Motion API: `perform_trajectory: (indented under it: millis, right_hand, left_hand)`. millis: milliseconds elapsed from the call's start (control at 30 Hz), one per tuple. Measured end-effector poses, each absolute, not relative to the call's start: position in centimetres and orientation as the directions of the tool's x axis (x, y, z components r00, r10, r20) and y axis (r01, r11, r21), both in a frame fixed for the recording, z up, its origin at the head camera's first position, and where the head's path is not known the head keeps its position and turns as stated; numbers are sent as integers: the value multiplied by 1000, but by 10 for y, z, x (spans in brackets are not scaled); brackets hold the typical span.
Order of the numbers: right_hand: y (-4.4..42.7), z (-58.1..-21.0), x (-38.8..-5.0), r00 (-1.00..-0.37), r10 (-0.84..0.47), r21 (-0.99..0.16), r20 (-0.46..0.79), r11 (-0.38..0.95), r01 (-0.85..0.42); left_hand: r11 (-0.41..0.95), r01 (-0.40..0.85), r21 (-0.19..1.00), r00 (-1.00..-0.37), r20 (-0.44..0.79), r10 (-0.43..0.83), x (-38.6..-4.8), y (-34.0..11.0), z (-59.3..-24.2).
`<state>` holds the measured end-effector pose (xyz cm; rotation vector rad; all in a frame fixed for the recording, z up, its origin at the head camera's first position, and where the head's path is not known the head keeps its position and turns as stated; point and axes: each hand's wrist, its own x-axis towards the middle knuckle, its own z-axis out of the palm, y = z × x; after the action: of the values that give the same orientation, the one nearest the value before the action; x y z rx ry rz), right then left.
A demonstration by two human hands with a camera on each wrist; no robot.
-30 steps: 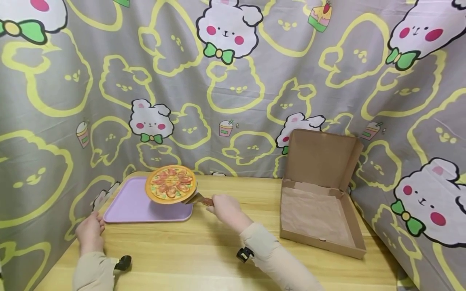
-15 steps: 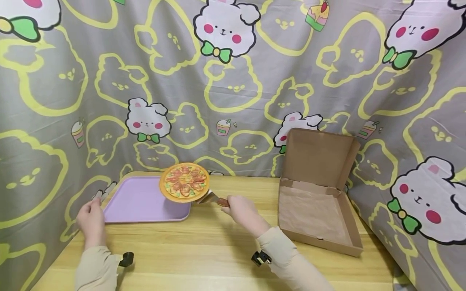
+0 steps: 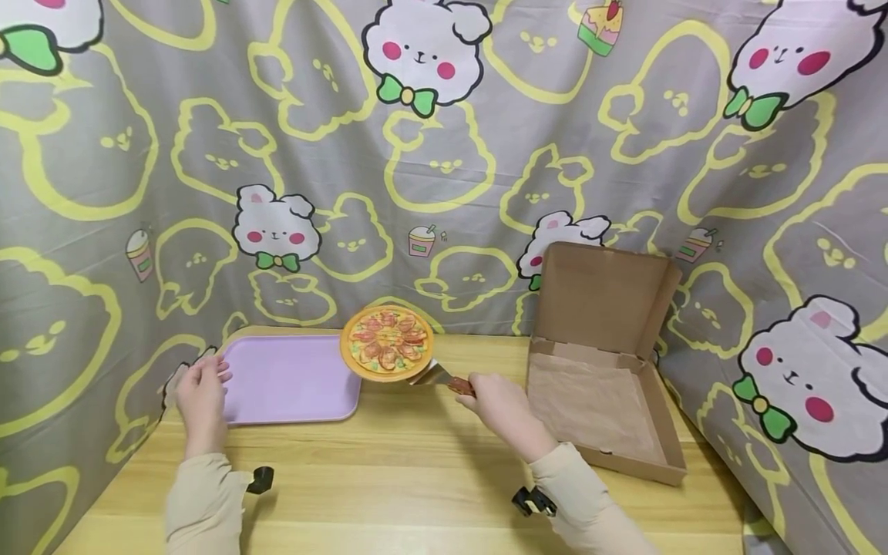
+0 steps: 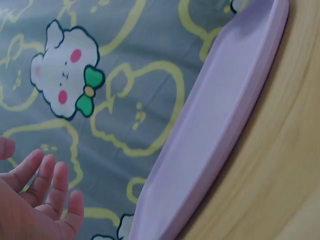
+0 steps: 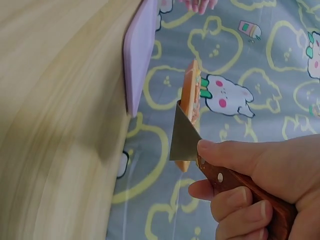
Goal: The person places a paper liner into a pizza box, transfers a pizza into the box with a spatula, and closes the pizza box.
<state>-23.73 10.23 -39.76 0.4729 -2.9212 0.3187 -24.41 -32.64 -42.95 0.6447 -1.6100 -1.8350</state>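
Observation:
My right hand [image 3: 501, 405] grips the wooden handle of a metal spatula [image 5: 184, 137], thumb lying along the handle in the right wrist view. On its blade rests a toy-looking pizza [image 3: 387, 343] with an orange rim, raised above the table past the right end of a lilac tray [image 3: 284, 381]. In the right wrist view, the pizza is seen edge-on, its underside against the blade. Near the tray's left end, my left hand [image 3: 203, 397] hovers with loosely bent fingers and holds nothing. The left wrist view shows its fingers [image 4: 59, 180] apart from the tray.
An open cardboard box [image 3: 603, 301], lid raised and brown paper [image 3: 593, 401] inside, stands at the right of the wooden table [image 3: 388, 478]. Patterned curtain [image 3: 444, 185] hangs close behind and along both sides.
My right hand has carried the pizza on the spatula rightward, from above the tray to beyond its right end. The left hand has shifted slightly right. Tray and box stay put.

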Motion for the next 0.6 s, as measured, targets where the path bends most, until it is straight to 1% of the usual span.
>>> perform_trajectory:
  millis: [233, 500, 600]
  right_hand:
    - [125, -398, -231, -938, -263, -177, 225, 936, -305]
    - [148, -397, -222, -963, -192, -228, 187, 946, -233]
    - [157, -397, -217, -964, -185, -237, 192, 944, -228]
  left_hand:
    - [-51, 85, 995, -747, 30, -664, -258, -306, -427]
    - [27, 60, 998, -786, 64, -615, -271, -279, -429]
    - [51, 49, 997, -801, 70, -595, -276, -270, -429]
